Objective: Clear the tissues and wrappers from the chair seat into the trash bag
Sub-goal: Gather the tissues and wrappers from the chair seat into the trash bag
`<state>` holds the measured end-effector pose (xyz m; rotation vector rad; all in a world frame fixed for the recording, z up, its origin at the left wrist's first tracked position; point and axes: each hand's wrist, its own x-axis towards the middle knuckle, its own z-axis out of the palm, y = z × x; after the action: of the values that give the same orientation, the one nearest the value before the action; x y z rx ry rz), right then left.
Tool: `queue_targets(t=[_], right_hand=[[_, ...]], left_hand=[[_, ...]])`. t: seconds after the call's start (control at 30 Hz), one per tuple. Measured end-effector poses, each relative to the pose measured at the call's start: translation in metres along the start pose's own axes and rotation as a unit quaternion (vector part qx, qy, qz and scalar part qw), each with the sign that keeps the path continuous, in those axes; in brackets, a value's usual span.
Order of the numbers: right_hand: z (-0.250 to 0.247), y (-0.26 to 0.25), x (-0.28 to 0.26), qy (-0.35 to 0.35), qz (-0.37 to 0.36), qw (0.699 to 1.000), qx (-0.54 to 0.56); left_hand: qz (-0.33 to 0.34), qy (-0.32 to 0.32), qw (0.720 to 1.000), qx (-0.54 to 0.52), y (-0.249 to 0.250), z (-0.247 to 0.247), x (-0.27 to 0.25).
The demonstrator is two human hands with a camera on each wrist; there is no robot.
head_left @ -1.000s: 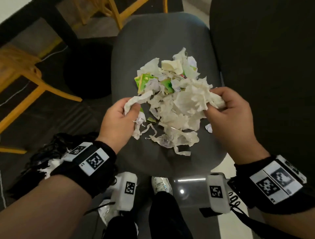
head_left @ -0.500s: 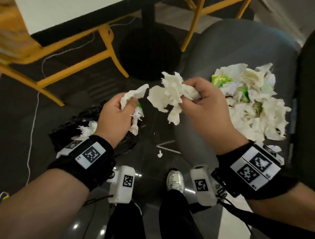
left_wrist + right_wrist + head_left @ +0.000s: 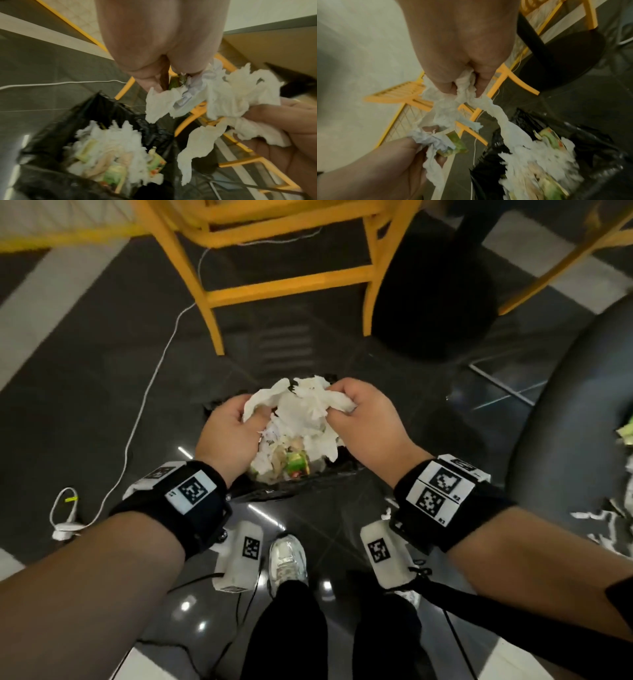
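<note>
Both hands full of tissue, right over the trash bag

Left hand (image 3: 233,429) has its fingers curled tight on a tissue wad with a green wrapper (image 3: 453,146); right hand (image 3: 359,419) grips white tissues (image 3: 305,409). The black trash bag (image 3: 106,108) sits open on the floor just below, already holding tissues and wrappers.

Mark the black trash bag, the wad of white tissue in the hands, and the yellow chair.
black plastic trash bag (image 3: 106,108): left wrist view, far rim of its mouth.
crumpled white tissue wad (image 3: 301,405): head view, middle of the wad between both hands.
yellow wooden chair (image 3: 291,280): head view, lower front rung.
</note>
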<state>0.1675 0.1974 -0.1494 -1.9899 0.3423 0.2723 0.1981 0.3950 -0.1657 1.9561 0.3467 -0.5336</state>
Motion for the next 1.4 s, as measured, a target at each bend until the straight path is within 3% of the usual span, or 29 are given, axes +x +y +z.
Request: queue_targets(t=[0.3, 0.43, 0.63, 0.83, 1.03, 1.23, 1.4], right_hand=[[0.084, 0.060, 0.039, -0.070, 0.065, 0.989, -0.117], [0.091, 0.080, 0.034, -0.142, 0.112, 0.976, -0.118], [0.072, 0.102, 0.015, -0.120, 0.156, 0.976, -0.092], [0.018, 0.119, -0.056, -0.050, 0.151, 0.986, -0.057], [-0.082, 0.132, -0.154, 0.125, 0.126, 0.984, 0.010], [-0.197, 0.160, -0.241, 0.310, 0.132, 0.941, -0.023], [-0.263, 0.216, -0.293, 0.404, 0.231, 0.885, 0.009]], left_hand=[[-0.067, -0.044, 0.986, 0.144, -0.081, -0.016, 0.043], [-0.077, -0.082, 0.982, 0.154, -0.093, -0.007, 0.052], [-0.088, -0.078, 0.982, 0.147, -0.080, -0.008, 0.050], [-0.047, -0.081, 0.971, 0.218, -0.040, 0.012, 0.043], [0.054, -0.180, 0.952, 0.243, 0.049, 0.121, 0.005], [0.185, -0.286, 0.901, 0.269, 0.122, 0.258, -0.069], [0.228, -0.373, 0.835, 0.333, 0.140, 0.340, -0.133]])
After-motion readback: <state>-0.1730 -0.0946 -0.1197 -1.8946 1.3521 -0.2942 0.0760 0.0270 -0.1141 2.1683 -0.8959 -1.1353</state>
